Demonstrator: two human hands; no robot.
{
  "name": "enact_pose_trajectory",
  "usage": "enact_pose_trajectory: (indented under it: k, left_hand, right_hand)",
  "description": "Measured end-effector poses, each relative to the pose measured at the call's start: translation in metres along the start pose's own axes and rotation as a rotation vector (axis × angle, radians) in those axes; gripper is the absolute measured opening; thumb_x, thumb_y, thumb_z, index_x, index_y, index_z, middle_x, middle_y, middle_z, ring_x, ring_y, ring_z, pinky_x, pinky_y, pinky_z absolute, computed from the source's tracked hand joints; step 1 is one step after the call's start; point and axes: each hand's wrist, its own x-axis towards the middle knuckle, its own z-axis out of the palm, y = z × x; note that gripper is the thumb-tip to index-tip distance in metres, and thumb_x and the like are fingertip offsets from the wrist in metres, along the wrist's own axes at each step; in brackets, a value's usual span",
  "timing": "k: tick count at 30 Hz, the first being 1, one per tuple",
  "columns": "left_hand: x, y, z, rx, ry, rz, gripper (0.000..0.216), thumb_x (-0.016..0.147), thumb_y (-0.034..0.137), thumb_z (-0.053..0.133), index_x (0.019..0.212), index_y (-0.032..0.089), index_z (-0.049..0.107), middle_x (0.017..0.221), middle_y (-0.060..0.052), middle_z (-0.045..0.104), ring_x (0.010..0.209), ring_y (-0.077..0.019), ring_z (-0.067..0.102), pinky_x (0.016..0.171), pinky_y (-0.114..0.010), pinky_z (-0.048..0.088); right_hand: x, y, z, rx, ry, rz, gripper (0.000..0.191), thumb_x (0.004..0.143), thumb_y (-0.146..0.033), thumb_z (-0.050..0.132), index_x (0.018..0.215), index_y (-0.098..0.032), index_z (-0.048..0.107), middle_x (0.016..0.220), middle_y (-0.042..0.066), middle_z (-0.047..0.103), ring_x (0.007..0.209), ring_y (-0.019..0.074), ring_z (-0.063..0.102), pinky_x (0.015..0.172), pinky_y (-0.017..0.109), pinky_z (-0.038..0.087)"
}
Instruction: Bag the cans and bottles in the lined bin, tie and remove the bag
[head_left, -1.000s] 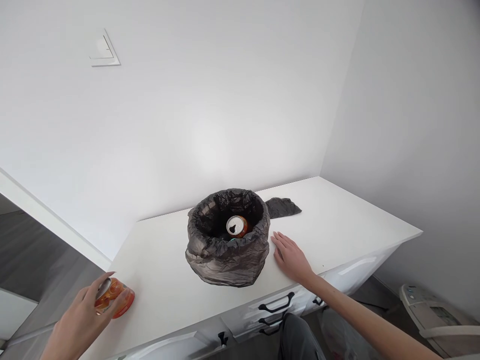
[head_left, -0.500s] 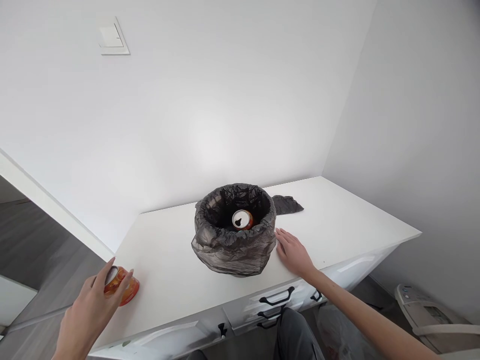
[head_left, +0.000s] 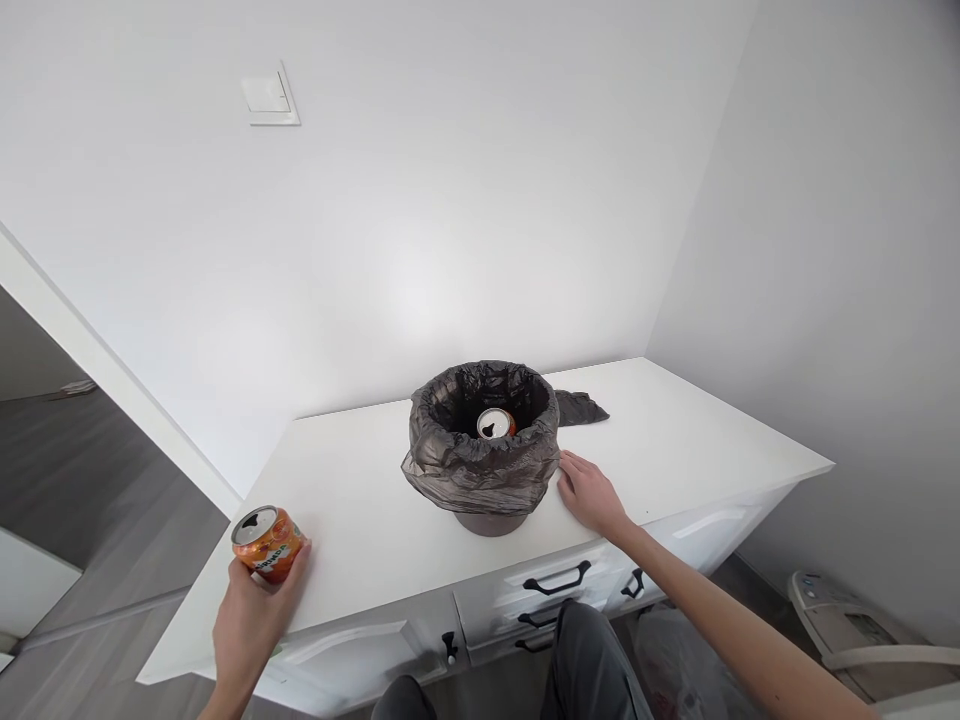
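Note:
At the left end of the white cabinet top [head_left: 360, 480], my left hand [head_left: 251, 615] is closed around an orange soda can [head_left: 271, 548] with an opened top. The can stands upright, its lettering partly covered by my fingers. A small trash bin lined with a black plastic bag [head_left: 480, 475] stands near the middle. Inside the bin sits another opened soda can [head_left: 496, 424], its lower part hidden. My right hand [head_left: 592, 495] lies flat on the cabinet top just right of the bin, fingers stretched out, fingertips at the edge of the bag.
Behind the bin lies a folded piece of black plastic bag [head_left: 581, 408]. Black handles [head_left: 556, 578] stick out from the drawers at the front. A beige appliance [head_left: 855, 630] is on the floor at the right. A light switch [head_left: 271, 97] is on the wall.
My left hand has closed around the orange can, which earlier was between spread fingers. The view has shifted a little. My right hand stays beside the bin.

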Motion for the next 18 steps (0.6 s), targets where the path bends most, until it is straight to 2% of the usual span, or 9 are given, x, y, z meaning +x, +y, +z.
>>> enact_pose_trajectory:
  k: [4, 11, 18]
  left_hand:
    - [0.002, -0.002, 0.005, 0.046, -0.022, -0.034, 0.076, 0.075, 0.091, 0.048, 0.109, 0.023, 0.046, 0.094, -0.012, 0.071, 0.083, -0.0359, 0.071, 0.070, -0.043, 0.055]
    - [0.007, -0.010, 0.016, 0.059, -0.016, -0.041, 0.075, 0.073, 0.090, 0.051, 0.109, 0.025, 0.044, 0.088, -0.009, 0.070, 0.078, -0.0370, 0.071, 0.068, -0.045, 0.055]
    - [0.002, 0.000, 0.011, 0.104, -0.017, -0.088, 0.073, 0.073, 0.089, 0.049, 0.109, 0.026, 0.042, 0.088, -0.005, 0.068, 0.082, -0.0376, 0.071, 0.070, -0.045, 0.056]
  right_hand:
    - [0.001, -0.002, -0.001, 0.012, 0.005, 0.005, 0.044, 0.098, -0.017, 0.042, 0.131, -0.017, 0.069, 0.146, 0.011, 0.064, 0.140, 0.0272, 0.055, 0.119, 0.046, 0.044]
    - [0.002, 0.001, -0.001, 0.048, 0.037, -0.040, 0.048, 0.093, -0.014, 0.045, 0.135, -0.021, 0.066, 0.141, 0.010, 0.067, 0.136, 0.0280, 0.058, 0.115, 0.047, 0.045]
    - [0.002, -0.001, -0.005, 0.041, 0.016, -0.037, 0.043, 0.093, -0.015, 0.044, 0.129, -0.021, 0.068, 0.138, 0.011, 0.068, 0.131, 0.0268, 0.060, 0.109, 0.042, 0.048]
